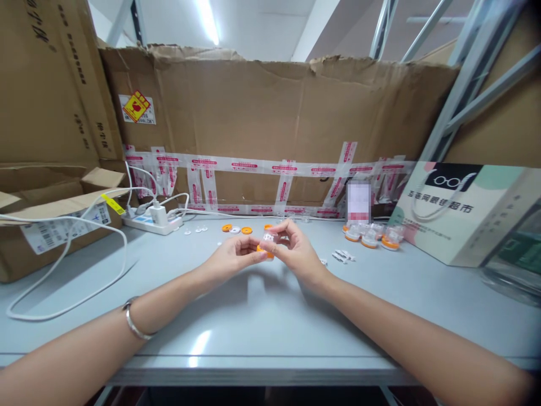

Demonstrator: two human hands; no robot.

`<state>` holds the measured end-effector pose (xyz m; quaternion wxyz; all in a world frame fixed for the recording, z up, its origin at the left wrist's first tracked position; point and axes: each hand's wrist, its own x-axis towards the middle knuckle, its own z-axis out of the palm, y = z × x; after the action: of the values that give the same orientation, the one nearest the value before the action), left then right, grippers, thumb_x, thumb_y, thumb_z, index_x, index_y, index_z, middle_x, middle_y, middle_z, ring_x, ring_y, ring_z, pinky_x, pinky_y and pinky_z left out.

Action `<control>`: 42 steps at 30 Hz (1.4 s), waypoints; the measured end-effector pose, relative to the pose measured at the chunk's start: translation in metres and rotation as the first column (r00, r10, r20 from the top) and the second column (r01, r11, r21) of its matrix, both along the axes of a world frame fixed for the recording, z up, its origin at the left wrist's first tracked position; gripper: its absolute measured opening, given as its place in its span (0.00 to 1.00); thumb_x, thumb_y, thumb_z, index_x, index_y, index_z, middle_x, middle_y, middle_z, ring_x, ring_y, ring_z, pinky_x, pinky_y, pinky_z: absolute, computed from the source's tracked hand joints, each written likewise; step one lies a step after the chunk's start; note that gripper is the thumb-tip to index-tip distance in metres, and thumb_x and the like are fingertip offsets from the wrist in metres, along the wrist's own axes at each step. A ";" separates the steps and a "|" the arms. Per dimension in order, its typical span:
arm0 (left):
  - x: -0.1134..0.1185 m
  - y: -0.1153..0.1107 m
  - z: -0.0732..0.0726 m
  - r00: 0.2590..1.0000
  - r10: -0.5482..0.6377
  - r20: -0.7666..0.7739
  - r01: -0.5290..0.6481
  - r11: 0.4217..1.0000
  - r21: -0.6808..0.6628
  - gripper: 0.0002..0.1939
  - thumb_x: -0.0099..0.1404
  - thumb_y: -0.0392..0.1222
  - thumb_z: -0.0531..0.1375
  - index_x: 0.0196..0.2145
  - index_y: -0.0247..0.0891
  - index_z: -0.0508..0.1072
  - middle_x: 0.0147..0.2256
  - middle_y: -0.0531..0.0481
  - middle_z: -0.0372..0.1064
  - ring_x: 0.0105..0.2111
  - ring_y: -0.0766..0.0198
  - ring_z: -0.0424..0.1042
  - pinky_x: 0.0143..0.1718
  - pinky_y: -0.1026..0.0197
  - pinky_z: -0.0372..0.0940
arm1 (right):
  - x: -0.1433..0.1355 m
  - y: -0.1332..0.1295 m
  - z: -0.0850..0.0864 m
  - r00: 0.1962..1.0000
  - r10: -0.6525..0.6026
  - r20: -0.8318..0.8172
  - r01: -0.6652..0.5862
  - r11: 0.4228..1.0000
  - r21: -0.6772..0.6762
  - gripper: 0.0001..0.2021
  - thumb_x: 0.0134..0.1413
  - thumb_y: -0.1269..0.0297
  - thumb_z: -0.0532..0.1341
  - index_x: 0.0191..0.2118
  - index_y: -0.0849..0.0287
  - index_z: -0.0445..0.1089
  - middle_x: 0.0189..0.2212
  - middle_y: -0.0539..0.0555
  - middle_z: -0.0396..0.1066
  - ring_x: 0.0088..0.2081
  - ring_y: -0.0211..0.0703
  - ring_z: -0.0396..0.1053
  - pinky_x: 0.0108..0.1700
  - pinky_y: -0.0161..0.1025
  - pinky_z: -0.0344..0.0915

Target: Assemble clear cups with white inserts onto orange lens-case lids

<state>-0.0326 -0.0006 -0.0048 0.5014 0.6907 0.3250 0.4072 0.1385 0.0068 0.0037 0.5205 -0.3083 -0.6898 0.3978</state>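
Observation:
Both my hands meet above the middle of the table around a small clear and orange plastic piece [265, 251]. My left hand [236, 256] pinches its orange lower part between thumb and fingers. From the other side, my right hand [298, 251] grips the clear upper part, which has something white inside. Fingers cover much of the piece. Just behind my left hand lie orange rings [246, 230] and a white ring [235, 230]. Several small white strips [343, 255] rest to the right of my right hand.
Clear and orange assembled pieces [369, 239] stand at the right beside a printed paper bag [452, 214]. A power strip [156, 224] with white cables lies at the left, near an open carton [51, 214]. Small white discs [198, 230] sit nearby. A large taped cardboard box [262, 124] walls the back.

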 end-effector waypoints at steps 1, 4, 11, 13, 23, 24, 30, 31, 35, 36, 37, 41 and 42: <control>0.000 0.001 0.000 1.000 0.003 -0.004 -0.003 1.000 0.003 0.16 0.58 0.46 0.61 0.42 0.35 0.70 0.42 0.44 0.70 0.43 0.59 0.69 0.46 0.56 0.61 | 0.000 0.000 0.000 1.000 0.008 0.009 -0.008 1.000 -0.005 0.13 0.45 0.56 0.63 0.34 0.56 0.62 0.36 0.51 0.67 0.40 0.41 0.65 0.44 0.41 0.62; 0.001 0.002 -0.001 1.000 0.029 -0.004 -0.029 1.000 0.005 0.16 0.57 0.46 0.61 0.41 0.35 0.70 0.42 0.44 0.70 0.42 0.59 0.69 0.46 0.57 0.61 | 0.000 0.001 0.000 0.995 0.102 -0.006 -0.103 0.994 -0.036 0.11 0.50 0.56 0.60 0.35 0.55 0.62 0.38 0.52 0.68 0.41 0.40 0.65 0.45 0.42 0.62; 0.003 -0.002 0.002 1.000 0.020 -0.006 -0.019 1.000 0.003 0.15 0.57 0.45 0.61 0.40 0.34 0.70 0.41 0.44 0.71 0.42 0.59 0.70 0.45 0.57 0.62 | 0.001 0.000 0.001 0.996 0.090 0.009 -0.090 0.996 -0.029 0.12 0.47 0.55 0.62 0.35 0.55 0.62 0.36 0.51 0.68 0.39 0.40 0.66 0.42 0.41 0.62; 0.002 -0.002 0.002 0.999 0.043 -0.002 -0.043 0.999 0.016 0.15 0.57 0.44 0.61 0.40 0.34 0.70 0.41 0.44 0.70 0.42 0.60 0.70 0.45 0.57 0.62 | 0.001 0.001 0.000 0.987 0.161 -0.030 -0.162 0.985 -0.053 0.12 0.49 0.55 0.60 0.36 0.55 0.62 0.36 0.51 0.69 0.39 0.40 0.67 0.42 0.42 0.63; 0.007 -0.006 0.003 0.987 0.154 -0.041 -0.152 0.987 0.046 0.18 0.54 0.47 0.63 0.39 0.33 0.68 0.38 0.44 0.70 0.39 0.59 0.70 0.43 0.56 0.63 | 0.001 0.004 -0.003 0.998 0.059 -0.025 -0.059 0.998 -0.023 0.12 0.47 0.56 0.62 0.35 0.56 0.63 0.38 0.51 0.68 0.42 0.39 0.66 0.43 0.38 0.63; 0.006 -0.007 0.005 0.988 0.151 -0.020 -0.150 0.988 0.034 0.18 0.54 0.47 0.63 0.39 0.34 0.68 0.39 0.44 0.70 0.40 0.59 0.70 0.44 0.56 0.63 | 0.001 0.004 -0.002 0.997 0.072 -0.037 -0.074 0.997 -0.029 0.11 0.49 0.56 0.61 0.35 0.56 0.63 0.40 0.52 0.68 0.44 0.39 0.66 0.44 0.39 0.63; 0.002 -0.004 0.005 0.994 0.100 0.046 -0.100 0.995 -0.004 0.15 0.56 0.45 0.62 0.39 0.34 0.70 0.40 0.45 0.70 0.42 0.60 0.69 0.46 0.56 0.61 | -0.001 0.003 -0.002 0.984 0.129 -0.122 -0.134 0.990 -0.036 0.10 0.48 0.58 0.63 0.34 0.55 0.64 0.41 0.52 0.71 0.45 0.41 0.69 0.47 0.42 0.64; 0.001 -0.003 0.003 0.995 0.081 0.058 -0.080 0.997 -0.004 0.15 0.56 0.45 0.62 0.40 0.35 0.70 0.40 0.45 0.70 0.42 0.60 0.69 0.47 0.56 0.61 | -0.002 0.003 -0.002 0.981 0.140 -0.133 -0.144 0.989 -0.024 0.10 0.48 0.59 0.63 0.34 0.55 0.64 0.40 0.52 0.72 0.44 0.41 0.69 0.46 0.42 0.65; -0.002 0.000 0.001 0.993 -0.004 0.114 0.002 1.000 0.018 0.13 0.57 0.43 0.61 0.40 0.36 0.70 0.39 0.46 0.70 0.42 0.61 0.68 0.46 0.58 0.60 | 0.002 0.000 0.001 0.981 0.179 -0.077 -0.173 0.982 0.078 0.07 0.52 0.60 0.59 0.37 0.54 0.63 0.43 0.54 0.70 0.46 0.42 0.69 0.48 0.44 0.65; -0.003 0.000 0.002 0.992 -0.010 0.125 0.008 1.000 0.021 0.13 0.58 0.43 0.61 0.40 0.36 0.70 0.39 0.46 0.70 0.42 0.61 0.68 0.46 0.59 0.60 | 0.004 -0.001 0.002 0.983 0.185 -0.014 -0.182 0.974 0.133 0.10 0.52 0.60 0.59 0.40 0.52 0.62 0.47 0.54 0.68 0.48 0.42 0.67 0.49 0.46 0.64; -0.003 -0.001 0.003 0.991 -0.008 0.137 0.005 1.000 0.021 0.12 0.58 0.43 0.61 0.39 0.36 0.70 0.40 0.47 0.70 0.42 0.61 0.68 0.46 0.59 0.60 | 0.007 -0.001 0.004 0.981 0.180 0.073 -0.191 0.960 0.203 0.14 0.50 0.60 0.61 0.44 0.51 0.61 0.50 0.55 0.65 0.52 0.44 0.64 0.52 0.48 0.62; -0.003 -0.006 0.008 0.990 0.003 0.141 -0.005 1.000 0.016 0.12 0.57 0.42 0.62 0.39 0.37 0.69 0.40 0.47 0.70 0.42 0.61 0.68 0.45 0.59 0.61 | 0.016 0.001 0.007 0.930 -0.024 0.368 -0.188 0.828 0.529 0.29 0.42 0.64 0.66 0.52 0.51 0.56 0.57 0.58 0.56 0.59 0.51 0.52 0.57 0.53 0.55; -0.003 -0.007 0.009 0.991 -0.007 0.135 0.004 1.000 0.021 0.12 0.57 0.42 0.62 0.39 0.37 0.69 0.40 0.47 0.70 0.42 0.60 0.69 0.45 0.58 0.61 | 0.017 0.002 0.008 0.919 -0.088 0.384 -0.171 0.790 0.589 0.28 0.45 0.66 0.64 0.52 0.51 0.55 0.56 0.58 0.57 0.59 0.50 0.54 0.56 0.53 0.55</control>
<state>-0.0352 -0.0077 0.0044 0.5162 0.6676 0.2842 0.4551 0.1553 0.0087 0.0112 0.4341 -0.1808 -0.8774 0.0949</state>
